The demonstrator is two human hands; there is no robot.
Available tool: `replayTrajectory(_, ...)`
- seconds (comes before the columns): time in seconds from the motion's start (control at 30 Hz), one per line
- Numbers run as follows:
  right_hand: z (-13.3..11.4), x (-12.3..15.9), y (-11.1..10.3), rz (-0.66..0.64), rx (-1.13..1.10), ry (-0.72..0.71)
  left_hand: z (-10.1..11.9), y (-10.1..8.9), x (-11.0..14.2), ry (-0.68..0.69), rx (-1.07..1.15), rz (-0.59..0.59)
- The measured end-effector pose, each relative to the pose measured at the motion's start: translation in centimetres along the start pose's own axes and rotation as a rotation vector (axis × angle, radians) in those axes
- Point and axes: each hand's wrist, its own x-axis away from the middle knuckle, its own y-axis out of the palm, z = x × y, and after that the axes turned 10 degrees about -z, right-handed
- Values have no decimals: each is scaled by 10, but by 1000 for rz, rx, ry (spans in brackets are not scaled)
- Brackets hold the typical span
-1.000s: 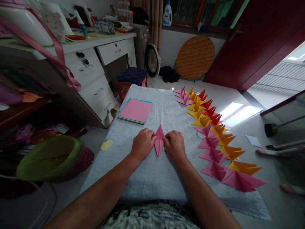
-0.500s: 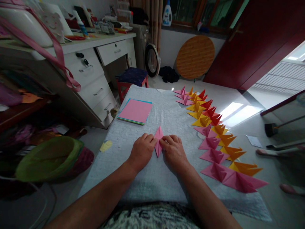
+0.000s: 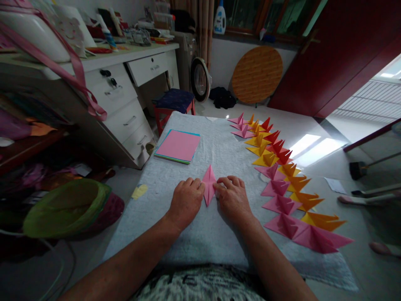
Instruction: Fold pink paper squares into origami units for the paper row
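Observation:
A pink folded paper diamond [image 3: 209, 188] lies flat on the cloth-covered table [image 3: 194, 234], its long points facing away from me and toward me. Closed at its left corner, my left hand [image 3: 187, 200] pinches the edge between thumb and fingers. My right hand [image 3: 233, 198] grips the right corner the same way, fingers curled. The paper's middle crease shows between the hands. Beyond my left hand rests a square stack of coloured paper [image 3: 178, 146], pink on top.
Rows of folded paper cranes [image 3: 282, 205] in pink, yellow and red stand along the table's right side. A yellow patch [image 3: 139, 192] is at the left edge. On the floor to the left is a green-lined bin [image 3: 69, 209]; a stool [image 3: 173, 102] stands past the far edge.
My right hand has shifted slightly right, from the paper's middle to its right corner, so more of the diamond shows. My left hand has barely moved.

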Motion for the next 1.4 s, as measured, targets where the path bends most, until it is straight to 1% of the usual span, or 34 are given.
replayTrajectory(0.17,3,0,-2,35,-36,44,0,3,0,-39,-4,24)
replayTrajectory(0.3,8,-1,2,78,-144,79,-5,6,-2,-70,47,55)
replayTrajectory(0.37,9,-2,5,123,-193,117,-7,6,-5,-106,159,101)
replayTrajectory(0.43,8,-4,7,160,-196,161,-9,6,-8,-147,328,154)
replayTrajectory(0.5,5,-6,9,158,-179,188,-10,6,-11,-169,497,184)
replayTrajectory(0.57,1,-8,9,135,-179,194,-11,6,-15,-158,625,173)
replayTrajectory(0.7,-1,-8,11,101,-211,167,-11,7,-21,-101,795,143)
replayTrajectory(0.9,7,-7,12,123,-320,107,-13,6,-22,-119,1088,94)
replayTrajectory(1.03,7,-6,8,119,-481,116,-14,4,-22,-94,1217,76)
replayTrajectory(1.13,3,-7,7,79,-731,132,-13,5,-23,-55,1381,84)
replayTrajectory(1.2,0,-8,7,87,-933,121,-11,6,-24,-36,1502,86)
replayTrajectory(1.3,-1,-9,8,127,-1174,100,-8,8,-25,-44,1660,38)
replayTrajectory(1.4,0,-8,4,95,-1276,90,-6,7,-23,-53,1813,-22)
